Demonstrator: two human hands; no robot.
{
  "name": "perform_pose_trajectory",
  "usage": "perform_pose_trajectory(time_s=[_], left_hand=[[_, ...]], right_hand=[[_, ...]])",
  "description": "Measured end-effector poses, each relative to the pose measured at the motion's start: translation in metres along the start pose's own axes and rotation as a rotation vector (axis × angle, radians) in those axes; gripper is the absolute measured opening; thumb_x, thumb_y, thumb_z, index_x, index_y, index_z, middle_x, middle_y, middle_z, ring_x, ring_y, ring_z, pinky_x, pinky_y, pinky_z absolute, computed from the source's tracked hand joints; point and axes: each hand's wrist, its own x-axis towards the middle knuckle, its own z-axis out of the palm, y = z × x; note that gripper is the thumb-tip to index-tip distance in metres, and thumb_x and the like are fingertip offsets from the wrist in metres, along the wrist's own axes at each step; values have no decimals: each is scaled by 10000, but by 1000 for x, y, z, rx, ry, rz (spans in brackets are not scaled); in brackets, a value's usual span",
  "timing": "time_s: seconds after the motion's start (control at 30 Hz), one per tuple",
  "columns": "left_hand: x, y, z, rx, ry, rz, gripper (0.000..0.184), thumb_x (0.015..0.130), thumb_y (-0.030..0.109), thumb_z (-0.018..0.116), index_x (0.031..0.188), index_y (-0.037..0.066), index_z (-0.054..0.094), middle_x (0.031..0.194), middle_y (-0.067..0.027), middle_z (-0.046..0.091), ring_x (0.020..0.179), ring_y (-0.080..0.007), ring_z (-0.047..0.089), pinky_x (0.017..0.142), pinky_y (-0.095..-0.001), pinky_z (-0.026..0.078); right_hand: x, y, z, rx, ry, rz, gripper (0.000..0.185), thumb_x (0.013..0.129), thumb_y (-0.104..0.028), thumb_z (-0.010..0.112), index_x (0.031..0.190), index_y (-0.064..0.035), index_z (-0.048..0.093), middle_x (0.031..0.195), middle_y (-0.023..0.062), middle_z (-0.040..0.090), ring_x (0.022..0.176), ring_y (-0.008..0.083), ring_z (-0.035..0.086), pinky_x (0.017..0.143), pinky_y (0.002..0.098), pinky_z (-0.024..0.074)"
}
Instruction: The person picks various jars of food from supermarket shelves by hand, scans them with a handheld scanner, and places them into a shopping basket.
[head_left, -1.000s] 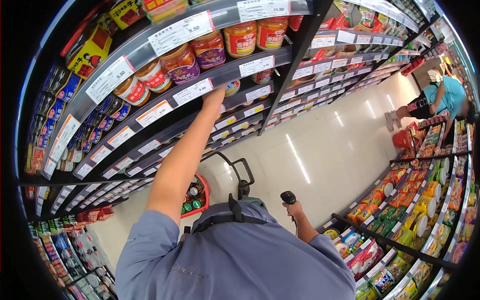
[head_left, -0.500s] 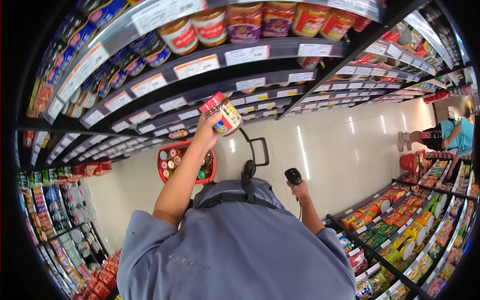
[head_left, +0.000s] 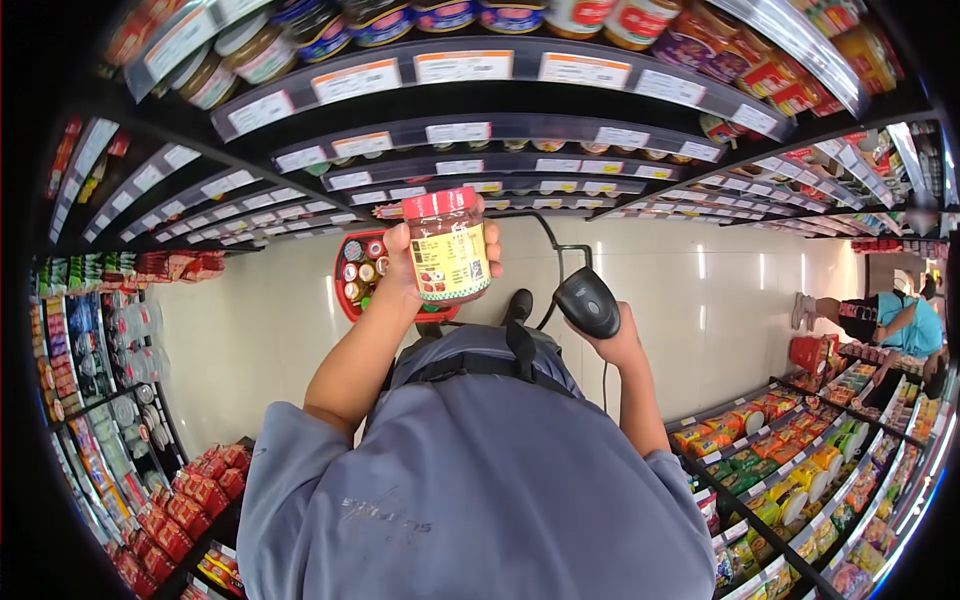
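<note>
My left hand is wrapped round a glass jar with a red lid and dark contents. The jar is nearly upright, its yellow printed label facing me. In my right hand is a black handheld barcode scanner, a little to the right of the jar and apart from it. A cable hangs below the scanner. Behind my left hand, a red basket on the floor holds several jars, partly covered by my hand and forearm.
A shelf with price tags and jars runs across the front. Packaged goods fill the right-hand shelves, and red packs are stacked at lower left. A person in a turquoise top is in the aisle at far right. A black metal frame stands ahead.
The jar has turned so its printed label faces me, and it is closer. The scanner has risen toward the jar. My view has shifted left along the shelf.
</note>
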Motion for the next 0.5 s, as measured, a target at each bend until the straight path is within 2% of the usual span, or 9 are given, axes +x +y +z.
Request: perform_pose_trajectory(time_s=[0.03,0.07,0.13,0.17,0.27,0.4,0.47,0.5], left_hand=[[-13,12,-3,31,7,6,863,657,569,729,1293,52,457,1135,-190,549,1063,-318,582,917,-477,487],[-33,27,-6,58,16,14,862,659,566,722,1291,44,455,1133,-189,546,1062,-313,582,917,-481,487],[-66,53,-13,56,29,29,876,658,564,719,1294,27,449,1133,-187,542,1068,-307,581,901,-477,501],[-68,57,-19,11,6,22,879,655,565,718,1290,21,449,1140,-187,537,1069,-306,578,891,-473,509],[-97,66,-21,-67,-37,23,892,649,573,715,1281,3,449,1151,-188,524,1067,-295,570,871,-465,527],[-133,86,-27,-96,-117,102,910,690,579,681,1332,0,399,1163,-199,526,1057,-296,577,866,-470,527],[-151,103,-14,85,140,92,974,694,586,666,1384,-20,339,1137,-205,520,1024,-309,590,870,-453,513],[-156,108,-15,96,131,89,1007,728,624,605,1434,-8,263,1161,-228,523,1008,-322,605,874,-459,512]], right_hand=[[2,-15,15,-38,-44,-101,227,655,-101,748,828,-11,631,717,141,648,648,276,640,625,328,482],[4,-34,36,-44,-53,-94,227,655,-101,748,828,-11,631,717,141,648,648,276,640,625,328,482],[11,-73,73,-55,-181,-272,266,625,-109,739,839,-17,611,708,144,630,638,344,608,609,347,479],[18,-89,80,-48,-193,-329,313,601,-119,732,865,-14,602,724,142,631,645,350,610,604,352,483],[12,-116,114,-39,-256,-334,266,605,-127,706,812,-2,596,693,120,622,582,307,600,589,335,477],[9,-126,165,12,-253,-384,278,610,-156,704,811,2,595,697,117,624,571,296,593,573,331,467],[7,-129,183,20,-260,-368,269,617,-155,701,810,0,596,692,114,625,567,281,594,569,327,464],[6,-130,190,31,-267,-360,261,623,-155,697,809,-2,597,687,110,625,563,265,594,564,323,461]])
